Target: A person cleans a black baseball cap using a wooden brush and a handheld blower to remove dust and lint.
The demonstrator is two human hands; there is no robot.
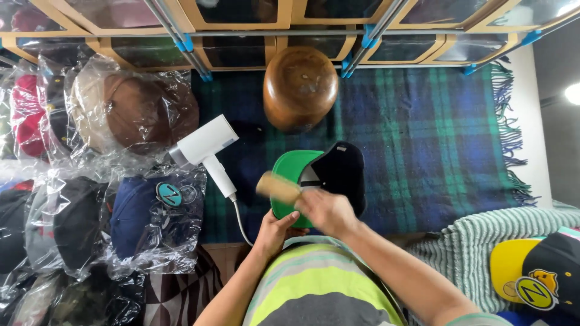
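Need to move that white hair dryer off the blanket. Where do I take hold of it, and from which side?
Probably by the handle of the white hair dryer, coming from the near side. It lies flat on the plaid blanket, its slim handle angled toward the person and the cord trailing off the handle's end, while bagged caps crowd the barrel's left.

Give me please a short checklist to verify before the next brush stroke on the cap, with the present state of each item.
1. Left hand supports the cap at the near edge of its green underbrim: ok.
2. Right hand has a grip on the brush: ok, though the brush is blurred.
3. Brush is over the brim: ok.
4. Bristles touch the fabric: cannot tell.
5. White hair dryer lies apart from the cap, on its left in the picture: ok.
6. Wooden hat block stands beyond the cap, not touching it: ok.
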